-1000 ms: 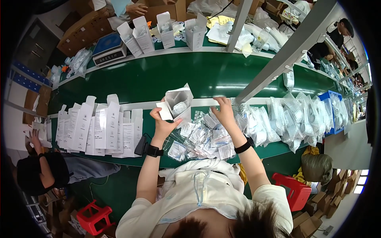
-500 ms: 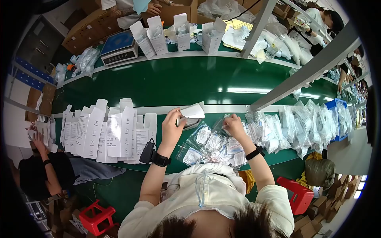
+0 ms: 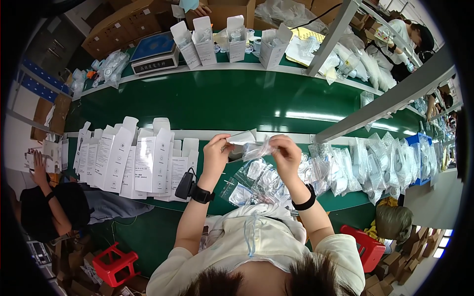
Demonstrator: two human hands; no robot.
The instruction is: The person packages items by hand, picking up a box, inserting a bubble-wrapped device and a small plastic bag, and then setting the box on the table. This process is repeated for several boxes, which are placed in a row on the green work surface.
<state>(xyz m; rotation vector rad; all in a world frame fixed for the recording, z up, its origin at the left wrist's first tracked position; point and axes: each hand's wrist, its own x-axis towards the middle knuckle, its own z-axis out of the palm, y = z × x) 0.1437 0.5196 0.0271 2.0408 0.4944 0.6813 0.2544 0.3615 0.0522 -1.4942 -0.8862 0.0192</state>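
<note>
Nearest you, a pile of small clear packs (image 3: 252, 182) lies by the near edge of the green surface (image 3: 226, 171). Past it, your right hand (image 3: 289, 155) pinches one end of a clear bag (image 3: 257, 150), fingertips nearly together. The bag sticks out to the left, right beside the white box (image 3: 243, 137); I can't tell if they touch. Your left hand (image 3: 216, 154) holds the box's left end, fingers bent around it, some tips hidden. The box is tilted, near the far edge of the surface.

The bag looks light, soft and slippery, so a top corner should be good to pinch. The box looks light and stiff, but thin card may bend, so hold its sides gently.

Half a second ago, your right hand was at the far side of the pile; now it is up by the box, and the bag shows clearly.

More white boxes (image 3: 148, 165) stand toward the left edge. Across the way, a scale (image 3: 154, 56) sits beside a few boxes with their tops up (image 3: 205, 47).
</note>
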